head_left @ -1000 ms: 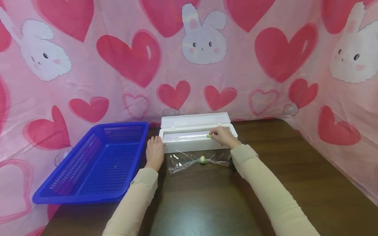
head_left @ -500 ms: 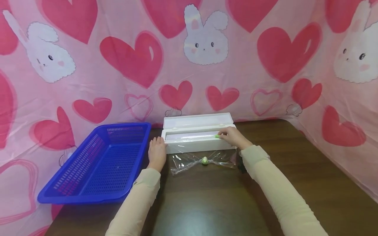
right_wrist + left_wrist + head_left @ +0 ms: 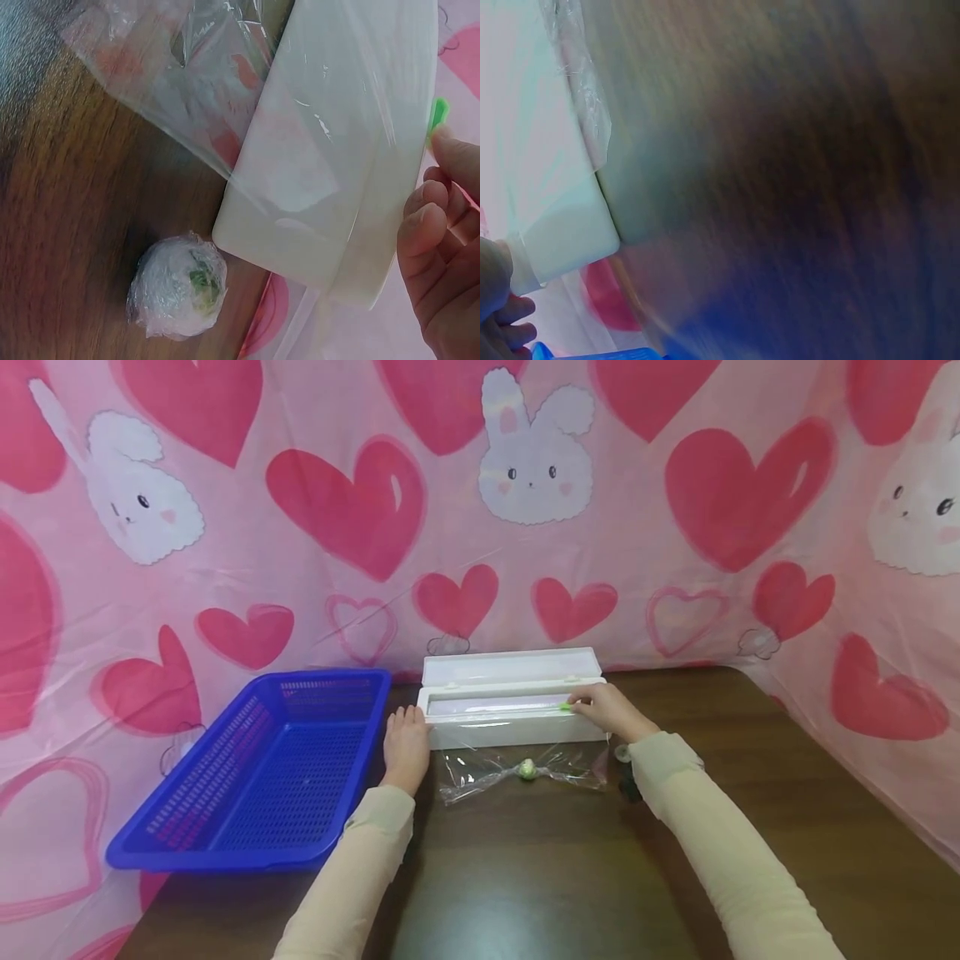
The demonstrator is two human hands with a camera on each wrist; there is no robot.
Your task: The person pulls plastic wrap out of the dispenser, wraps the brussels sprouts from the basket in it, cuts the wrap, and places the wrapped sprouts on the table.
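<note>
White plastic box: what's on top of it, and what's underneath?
On top, the right hand pinches a green slider; clear film drapes down the front. Underneath is hidden: the box covers that patch of wood-grain table.

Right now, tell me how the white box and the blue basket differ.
The white box has a raised lid; the blue basket shows none. The box looks solid-walled; the basket is slotted. The left hand touches the box and the right hand pinches its green slider; neither holds the basket. Both rest on the table.
</note>
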